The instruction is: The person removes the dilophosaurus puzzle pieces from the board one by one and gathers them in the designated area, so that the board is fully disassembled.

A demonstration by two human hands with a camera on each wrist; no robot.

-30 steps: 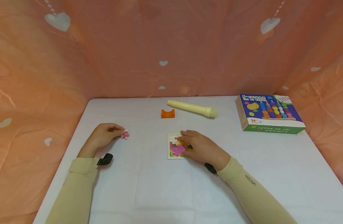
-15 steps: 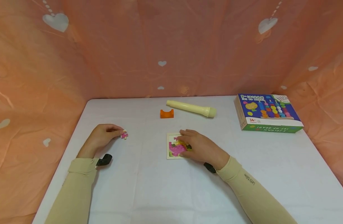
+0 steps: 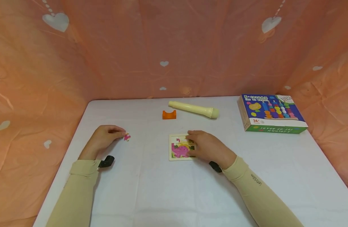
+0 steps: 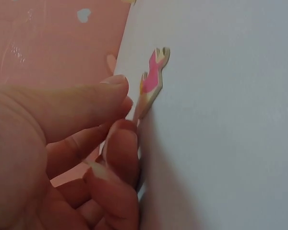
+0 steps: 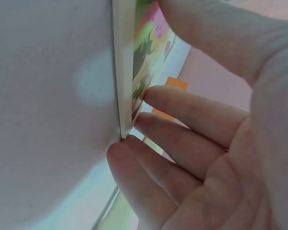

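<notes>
In the head view my left hand (image 3: 107, 138) is at the left of the table, its fingertips pinching the edge of a small pink-and-white jigsaw puzzle piece (image 3: 127, 137). The left wrist view shows this puzzle piece (image 4: 154, 76) close to the table, beyond the thumb and index finger. A square puzzle board (image 3: 171, 148) with a light frame and a pink animal picture lies flat in the middle. My right hand (image 3: 209, 146) rests over its right side, covering part of the picture. Loosely extended fingers touch the puzzle board (image 5: 127, 96) at its edge in the right wrist view.
Behind the board stand an orange notched block (image 3: 169, 115) and a pale yellow toy microphone (image 3: 194, 109) lying on its side. A bead-set box (image 3: 273, 113) is at the back right. Orange cloth (image 3: 128, 63) surrounds the white table.
My right hand has slid slightly right, uncovering more of the board's picture. The left hand stays in place, while its puzzle piece shows a slightly different tilt.
</notes>
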